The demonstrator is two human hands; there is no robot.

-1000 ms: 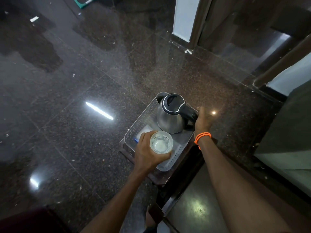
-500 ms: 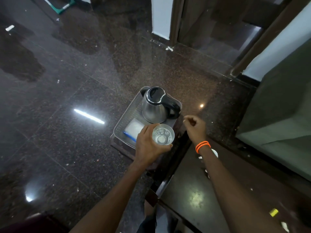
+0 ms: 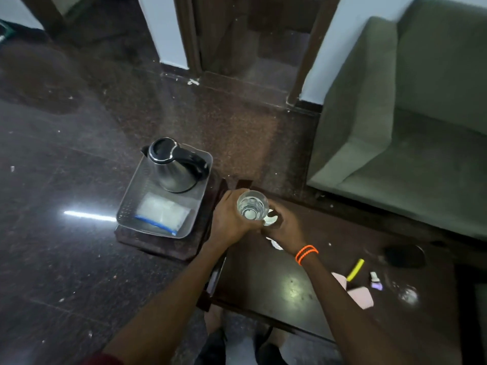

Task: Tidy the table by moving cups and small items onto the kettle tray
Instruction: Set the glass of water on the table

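Both hands have swung off the tray (image 3: 126,206) — my left hand (image 3: 229,219) grips the glass (image 3: 252,206) over the table (image 3: 276,285). My right hand (image 3: 286,227) curls over something white; whether it is pinching it I cannot tell, and the glass isn't on the tray.

A steel electric kettle (image 3: 172,168) is standing at the far end of a clear plastic tray (image 3: 123,206) — a flat plastic packet (image 3: 162,213) lying nearer. To its right, a clear drinking glass (image 3: 252,205) is sitting between both hands over a dark wooden table (image 3: 276,285) — an upholstered sofa (image 3: 411,127) lying beyond.
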